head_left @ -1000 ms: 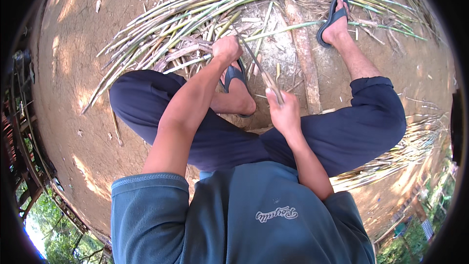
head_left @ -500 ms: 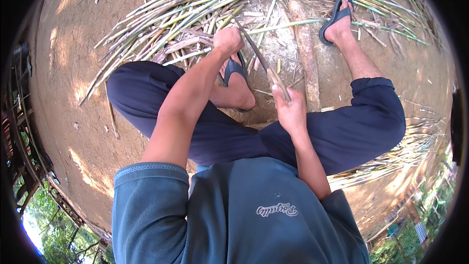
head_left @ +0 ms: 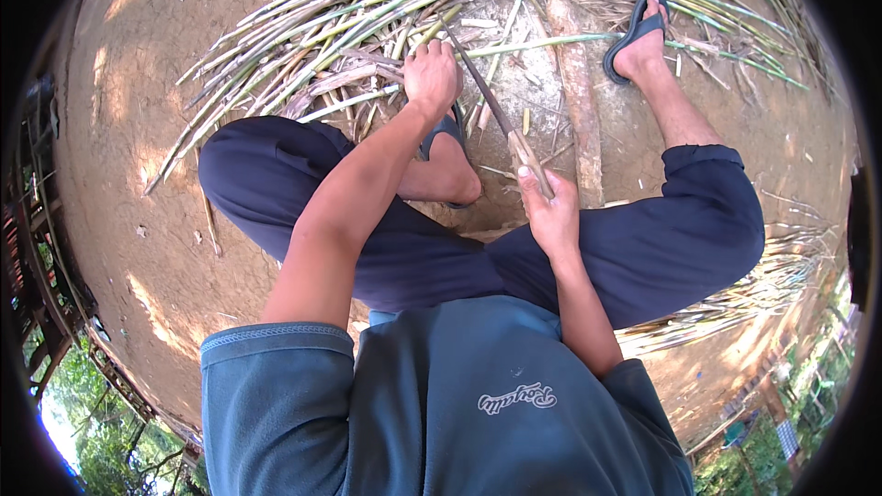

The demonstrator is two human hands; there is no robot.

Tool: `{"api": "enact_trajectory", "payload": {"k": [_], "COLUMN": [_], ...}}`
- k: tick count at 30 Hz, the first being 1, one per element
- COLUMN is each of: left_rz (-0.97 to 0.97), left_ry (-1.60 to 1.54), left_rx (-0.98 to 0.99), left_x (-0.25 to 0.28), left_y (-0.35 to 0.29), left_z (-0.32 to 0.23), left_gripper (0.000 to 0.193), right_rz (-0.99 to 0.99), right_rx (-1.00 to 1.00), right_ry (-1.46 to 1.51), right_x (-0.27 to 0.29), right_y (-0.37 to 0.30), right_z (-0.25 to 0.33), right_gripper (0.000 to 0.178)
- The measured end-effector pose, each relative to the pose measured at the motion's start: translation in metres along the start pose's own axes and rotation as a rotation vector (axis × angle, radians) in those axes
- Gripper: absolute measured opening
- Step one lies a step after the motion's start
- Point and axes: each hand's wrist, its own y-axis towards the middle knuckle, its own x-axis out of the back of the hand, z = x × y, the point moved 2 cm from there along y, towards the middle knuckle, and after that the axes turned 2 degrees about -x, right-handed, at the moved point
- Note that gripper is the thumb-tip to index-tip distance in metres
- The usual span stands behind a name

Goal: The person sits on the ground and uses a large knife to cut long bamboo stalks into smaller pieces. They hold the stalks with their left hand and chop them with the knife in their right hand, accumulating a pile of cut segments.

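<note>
My right hand [head_left: 551, 213] is closed round the wooden handle of a long knife [head_left: 487, 90]. Its narrow dark blade slants up and left, the far end just right of my left hand [head_left: 432, 76]. That hand lies palm down over the cut stalks by my left foot, its fingers loosened and reaching forward. Just past its fingertips is a short yellow-green stalk [head_left: 437, 28]. A long green stalk [head_left: 547, 42] runs right from beside the hand, across a log [head_left: 573, 83]. Whatever lies under the palm is hidden.
A wide heap of long green and tan stalks [head_left: 367, 14] arcs across the far ground. Another pile of stalks [head_left: 735, 298] lies at the right, behind my bent knee. My sandalled left foot [head_left: 445, 142] is close under the blade; my right foot [head_left: 640, 44] is beyond the log.
My left hand has gone from a fist to loosened, forward-reaching fingers, and the palm has turned down. The knife and my right hand have shifted only slightly toward me.
</note>
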Motion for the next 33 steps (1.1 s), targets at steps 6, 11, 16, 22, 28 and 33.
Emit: {"api": "enact_trajectory", "payload": {"k": [6,11,16,22,28,33], "left_rz": [0.038,0.280,0.493,0.704,0.996,1.143], "left_ry": [-0.006,-0.064,-0.174,-0.212,-0.562,-0.727], "left_rx": [0.114,0.096,0.186,-0.019,0.055,0.185], "left_x": [-0.015,-0.011,-0.007,-0.015,-0.051,-0.055], "left_y": [-0.005,0.021,0.039,0.058,0.068,0.075], "left_z": [-0.008,0.005,0.017,0.024,0.046,0.052], "left_gripper": [0.017,0.018,0.024,0.030,0.012,0.012], "right_rz": [0.055,0.005,-0.049,-0.075,-0.077,-0.065], "right_rx": [0.111,0.178,0.163,0.135,0.111,0.127], "right_ry": [-0.034,-0.126,-0.161,-0.149,-0.144,-0.133], "right_x": [0.000,-0.006,-0.013,-0.009,0.007,0.010], "right_y": [-0.011,-0.012,-0.006,-0.013,-0.030,-0.037], "right_z": [0.024,0.018,0.024,0.033,0.022,0.032], "right_gripper": [0.045,0.045,0.040,0.034,0.037,0.038]}}
